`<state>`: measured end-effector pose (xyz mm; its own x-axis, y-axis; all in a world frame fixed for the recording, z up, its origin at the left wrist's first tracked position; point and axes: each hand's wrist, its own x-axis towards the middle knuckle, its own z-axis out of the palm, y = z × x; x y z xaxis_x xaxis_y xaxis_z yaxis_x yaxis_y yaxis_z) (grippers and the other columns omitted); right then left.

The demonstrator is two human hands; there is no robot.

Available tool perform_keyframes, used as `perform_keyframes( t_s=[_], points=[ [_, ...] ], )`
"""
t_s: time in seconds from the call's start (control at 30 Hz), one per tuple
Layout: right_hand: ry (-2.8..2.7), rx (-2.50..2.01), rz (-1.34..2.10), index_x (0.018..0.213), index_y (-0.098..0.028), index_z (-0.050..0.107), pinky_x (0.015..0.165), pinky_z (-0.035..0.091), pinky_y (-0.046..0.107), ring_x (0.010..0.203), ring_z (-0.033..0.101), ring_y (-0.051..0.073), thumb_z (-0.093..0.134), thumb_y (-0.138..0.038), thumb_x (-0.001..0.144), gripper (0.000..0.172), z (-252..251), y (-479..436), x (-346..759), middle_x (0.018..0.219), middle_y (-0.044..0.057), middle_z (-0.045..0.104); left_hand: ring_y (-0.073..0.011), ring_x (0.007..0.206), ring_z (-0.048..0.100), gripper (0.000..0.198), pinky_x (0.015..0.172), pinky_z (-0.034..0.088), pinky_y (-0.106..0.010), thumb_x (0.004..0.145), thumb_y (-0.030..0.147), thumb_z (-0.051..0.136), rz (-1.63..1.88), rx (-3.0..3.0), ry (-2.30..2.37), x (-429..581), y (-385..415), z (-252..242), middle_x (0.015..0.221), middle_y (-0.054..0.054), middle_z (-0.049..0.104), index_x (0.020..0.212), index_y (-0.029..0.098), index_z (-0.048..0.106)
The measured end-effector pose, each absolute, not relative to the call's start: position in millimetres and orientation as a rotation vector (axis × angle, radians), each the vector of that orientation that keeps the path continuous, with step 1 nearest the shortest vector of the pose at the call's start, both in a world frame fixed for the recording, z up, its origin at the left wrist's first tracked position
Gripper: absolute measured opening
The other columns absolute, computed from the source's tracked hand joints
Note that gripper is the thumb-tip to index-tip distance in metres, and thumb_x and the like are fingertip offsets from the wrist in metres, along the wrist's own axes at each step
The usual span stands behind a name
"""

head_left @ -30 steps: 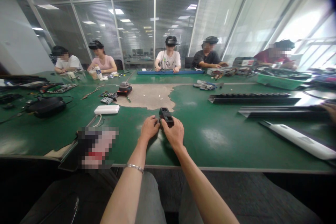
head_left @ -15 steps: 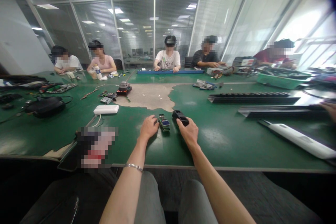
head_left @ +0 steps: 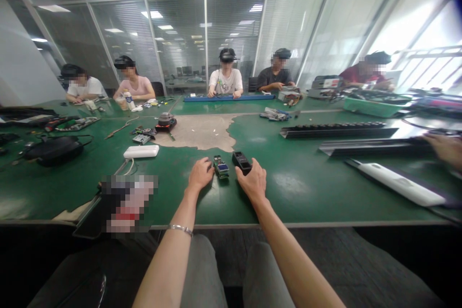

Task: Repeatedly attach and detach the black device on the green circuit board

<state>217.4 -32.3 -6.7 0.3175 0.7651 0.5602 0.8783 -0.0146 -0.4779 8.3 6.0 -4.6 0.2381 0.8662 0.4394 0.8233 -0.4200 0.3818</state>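
Black casing (head_left: pixel 241 161) has moved rightward, right hand (head_left: pixel 254 181) gripping it, left hand (head_left: pixel 200 173) half-curled.

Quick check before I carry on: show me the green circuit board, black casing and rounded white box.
Green circuit board (head_left: pixel 223 167): head view, on its dark blue panel.
Black casing (head_left: pixel 241 161): head view, on its upper face.
White box (head_left: pixel 141 151): head view, on its top.

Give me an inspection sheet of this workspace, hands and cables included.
Surface: green tabletop, bare pale patch.
Job's things: circuit board and black casing, side by side, apart.
Clutter: white box on the left; black channels and white device on the right.
Hands: left hand beside the circuit board, contact unclear; right hand holding the black casing.
Cables: pale cable by the white box.
Surroundings: five people opposite; another person's hand at right edge; glass partition behind.
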Motion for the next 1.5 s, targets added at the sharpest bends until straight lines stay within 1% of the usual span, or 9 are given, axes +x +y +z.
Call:
perform_keyframes(
  t_s=[0.27, 0.43, 0.63, 0.87, 0.97, 1.1, 1.27, 1.4, 1.5],
  points=[
    [-1.495, -1.843, -0.127, 0.133, -0.001, 0.038, 0.095, 0.032, 0.04, 0.11, 0.05, 0.031, 0.05, -0.045, 0.079, 0.071, -2.4, -37.2, 217.6, 0.119, 0.021, 0.057, -0.0232, 0.117, 0.054, 0.031, 0.104, 0.04, -0.038, 0.088, 0.034, 0.05, 0.959, 2.399, 1.637, 8.6, 6.1, -3.8, 0.127, -0.012, 0.059, 0.105, 0.017, 0.069],
    [-1.493, -1.892, -0.081, 0.134, -0.006, 0.039, 0.087, 0.036, 0.037, 0.1, 0.053, 0.03, 0.05, -0.044, 0.081, 0.066, -1.1, -39.7, 216.8, 0.115, 0.018, 0.06, -0.023, 0.117, 0.054, 0.03, 0.104, 0.039, -0.038, 0.087, 0.033, 0.051, 0.959, 2.388, 1.641, 8.4, 6.1, -2.8, 0.127, -0.012, 0.059, 0.105, 0.017, 0.069],
    [-1.495, -1.907, -0.071, 0.133, -0.009, 0.042, 0.086, 0.037, 0.036, 0.099, 0.053, 0.029, 0.05, -0.043, 0.082, 0.062, -1.1, -40.4, 217.3, 0.114, 0.016, 0.061, -0.0217, 0.118, 0.054, 0.03, 0.104, 0.039, -0.036, 0.087, 0.033, 0.051, 0.956, 2.39, 1.656, 8.5, 7.4, -4.2, 0.127, -0.011, 0.059, 0.106, 0.018, 0.069],
    [-1.486, -1.881, -0.063, 0.133, -0.008, 0.041, 0.086, 0.037, 0.038, 0.101, 0.052, 0.03, 0.051, -0.044, 0.081, 0.064, -2.0, -39.1, 217.8, 0.115, 0.017, 0.06, -0.0216, 0.12, 0.052, 0.029, 0.105, 0.038, -0.037, 0.087, 0.032, 0.051, 0.972, 2.384, 1.646, 8.5, 8.1, -4.3, 0.128, -0.011, 0.059, 0.106, 0.017, 0.068],
    [-1.484, -1.866, -0.057, 0.133, -0.008, 0.042, 0.086, 0.038, 0.039, 0.1, 0.053, 0.03, 0.051, -0.046, 0.081, 0.065, -1.8, -39.0, 217.8, 0.113, 0.017, 0.061, -0.0217, 0.119, 0.053, 0.029, 0.105, 0.039, -0.038, 0.087, 0.031, 0.052, 0.94, 2.383, 1.653, 8.8, 7.5, -3.4, 0.128, -0.01, 0.058, 0.107, 0.019, 0.068],
    [-1.475, -1.849, -0.013, 0.133, -0.009, 0.042, 0.085, 0.039, 0.038, 0.1, 0.053, 0.03, 0.052, -0.046, 0.08, 0.065, -1.3, -39.3, 217.5, 0.111, 0.017, 0.062, -0.0218, 0.12, 0.053, 0.03, 0.106, 0.039, -0.037, 0.088, 0.031, 0.051, 0.955, 2.372, 1.67, 8.9, 7.6, -3.4, 0.128, -0.011, 0.058, 0.108, 0.018, 0.067],
    [-1.348, -1.77, 0.077, 0.134, -0.01, 0.042, 0.088, 0.04, 0.038, 0.106, 0.053, 0.03, 0.051, -0.049, 0.08, 0.067, 6.4, -39.4, 214.5, 0.118, 0.018, 0.059, -0.0216, 0.121, 0.052, 0.03, 0.106, 0.038, -0.037, 0.087, 0.031, 0.052, 0.974, 2.37, 1.653, 8.8, 9.5, -6.2, 0.128, -0.011, 0.059, 0.109, 0.017, 0.067],
    [-1.32, -1.634, 0.038, 0.134, -0.011, 0.041, 0.093, 0.039, 0.039, 0.111, 0.051, 0.029, 0.049, -0.05, 0.082, 0.066, 25.4, -40.6, 202.2, 0.125, 0.016, 0.056, -0.0208, 0.121, 0.052, 0.028, 0.107, 0.037, -0.038, 0.086, 0.028, 0.053, 1.01, 2.348, 1.655, 8.8, 10.4, -8.5, 0.127, -0.01, 0.059, 0.109, 0.018, 0.066],
    [-1.357, -1.56, 0.05, 0.133, -0.012, 0.042, 0.095, 0.038, 0.039, 0.11, 0.052, 0.028, 0.047, -0.052, 0.083, 0.065, 38.3, -42.1, 186.1, 0.128, 0.015, 0.054, -0.0202, 0.121, 0.052, 0.027, 0.107, 0.038, -0.038, 0.085, 0.026, 0.053, 1.025, 2.335, 1.659, 8.2, 10.9, -9.8, 0.127, -0.009, 0.059, 0.109, 0.019, 0.065]
  ],
)
